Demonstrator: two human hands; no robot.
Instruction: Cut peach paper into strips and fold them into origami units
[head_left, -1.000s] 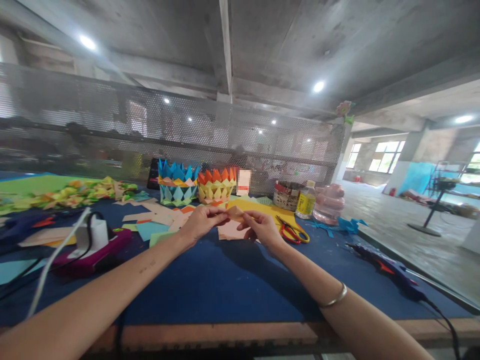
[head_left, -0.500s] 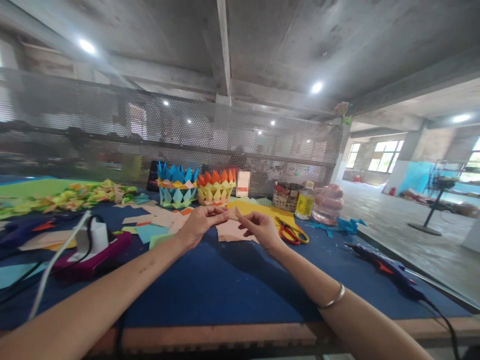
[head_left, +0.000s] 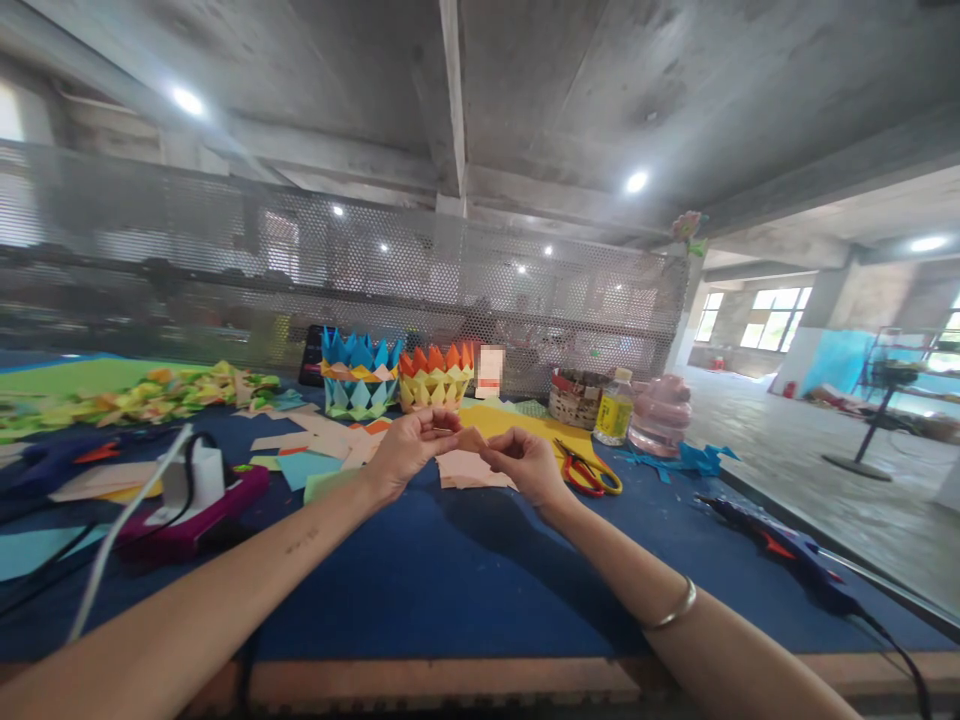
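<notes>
1. On the desk [head_left: 450, 590], the general layout is unchanged over the last second; the slight shift of the whole view is attributable to the camera.

2. At the far left, the heap [head_left: 172, 395] of small paper pieces lies as before, well apart from both hands.

3. Behind the hands, the blue-topped basket [head_left: 360, 375] and the orange-topped basket [head_left: 436, 375] stand upright side by side, both unmoved.

4. Left hand [head_left: 411, 452]: thumb and fingers are closed in a light pinch on the left end of the folded paper [head_left: 470, 438]. The upper fingers now sit slightly raised above the thumb.

5. Right hand [head_left: 529, 465]: thumb and forefinger are brought together at the right end of the same paper. The remaining fingers are now tucked closer to the palm than a second ago, when they were more spread.

6. Beside the right hand, the scissors [head_left: 592, 475] lie untouched, partly on the yellow sheet [head_left: 517, 425].

7. Below the paper, the stack [head_left: 474, 471] of pale sheets rests on the desk.

8. Folded paper: suspended between the two hands, above the stack. Its outline now appears lower and less peaked. Judgement: a fold is being worked and is not complete; fine creases cannot be resolved.
</notes>
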